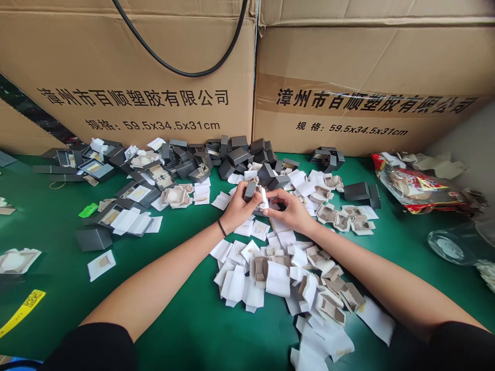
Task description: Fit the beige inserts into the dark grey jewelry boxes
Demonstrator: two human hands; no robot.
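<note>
My left hand (238,208), with a dark band at the wrist, is closed around a small dark grey box (249,191). Between both hands stands a white folded paper insert (264,198), pinched by the thumb and fingers of my right hand (291,210). Whether the insert is still partly inside the box I cannot tell. Below the hands spreads a heap of white folded cards (234,286) and grey-brown cardboard inserts (330,306). Behind them lies a pile of dark grey boxes (237,156), several of them opened.
Two large cartons (147,51) wall off the back of the green table (185,319). A black cable (181,72) hangs before them. At the right lie a red snack bag (417,188) and a clear plastic container (450,247). A yellow strip (23,312) is at the left.
</note>
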